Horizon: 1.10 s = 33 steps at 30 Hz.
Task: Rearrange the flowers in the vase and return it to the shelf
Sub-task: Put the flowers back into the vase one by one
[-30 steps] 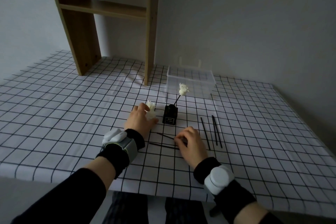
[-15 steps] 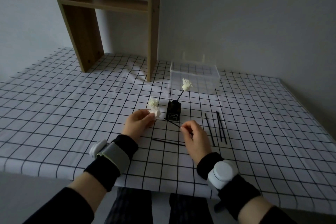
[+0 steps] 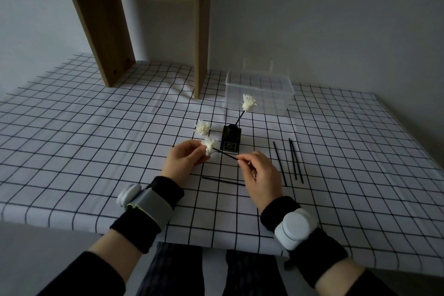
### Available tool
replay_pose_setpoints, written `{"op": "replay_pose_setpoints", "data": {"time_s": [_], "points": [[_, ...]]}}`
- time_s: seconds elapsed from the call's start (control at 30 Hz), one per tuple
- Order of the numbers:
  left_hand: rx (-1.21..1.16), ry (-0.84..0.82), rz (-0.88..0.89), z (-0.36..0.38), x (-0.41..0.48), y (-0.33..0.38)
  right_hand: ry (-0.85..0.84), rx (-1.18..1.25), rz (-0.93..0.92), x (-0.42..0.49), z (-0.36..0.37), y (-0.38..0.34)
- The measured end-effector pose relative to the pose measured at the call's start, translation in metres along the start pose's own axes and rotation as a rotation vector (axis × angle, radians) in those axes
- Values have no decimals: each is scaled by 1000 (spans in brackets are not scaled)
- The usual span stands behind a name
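The small black vase (image 3: 231,139) stands on the checked worktop (image 3: 96,142) with one white flower (image 3: 249,103) in it. Just in front of the vase, the left hand (image 3: 185,158) has its grip curled around a white flower head (image 3: 211,145), and the right hand (image 3: 260,173) pinches a thin black stick (image 3: 225,154) whose tip meets that head. A second flower head (image 3: 203,127) lies just left of the vase, and loose sticks (image 3: 292,161) lie to its right.

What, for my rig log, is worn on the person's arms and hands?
The left hand and right hand are bare, with no gloves. The left cuff, black, carries a white pod on a grey strap. The right cuff, also black, carries a round white pod. Black sleeves cover the arms further up.
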State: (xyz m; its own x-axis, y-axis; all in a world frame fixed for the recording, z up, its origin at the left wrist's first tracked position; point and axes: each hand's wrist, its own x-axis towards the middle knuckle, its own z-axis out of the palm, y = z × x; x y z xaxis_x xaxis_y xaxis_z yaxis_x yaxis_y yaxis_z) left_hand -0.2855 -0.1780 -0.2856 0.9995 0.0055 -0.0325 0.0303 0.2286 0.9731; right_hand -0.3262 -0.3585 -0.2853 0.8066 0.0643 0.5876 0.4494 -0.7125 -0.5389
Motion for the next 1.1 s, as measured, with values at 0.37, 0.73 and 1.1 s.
{"op": "replay_pose_setpoints", "data": {"time_s": [0.37,0.73,1.1], "points": [[140,9,42,1,0,-3,-3,-31,16,-1,-1,-1],[315,51,121,1,-4,-3,-10,-51,31,-2,-2,0],[714,156,503,12,-17,2,40,-60,0,-1,-3,0]]}}
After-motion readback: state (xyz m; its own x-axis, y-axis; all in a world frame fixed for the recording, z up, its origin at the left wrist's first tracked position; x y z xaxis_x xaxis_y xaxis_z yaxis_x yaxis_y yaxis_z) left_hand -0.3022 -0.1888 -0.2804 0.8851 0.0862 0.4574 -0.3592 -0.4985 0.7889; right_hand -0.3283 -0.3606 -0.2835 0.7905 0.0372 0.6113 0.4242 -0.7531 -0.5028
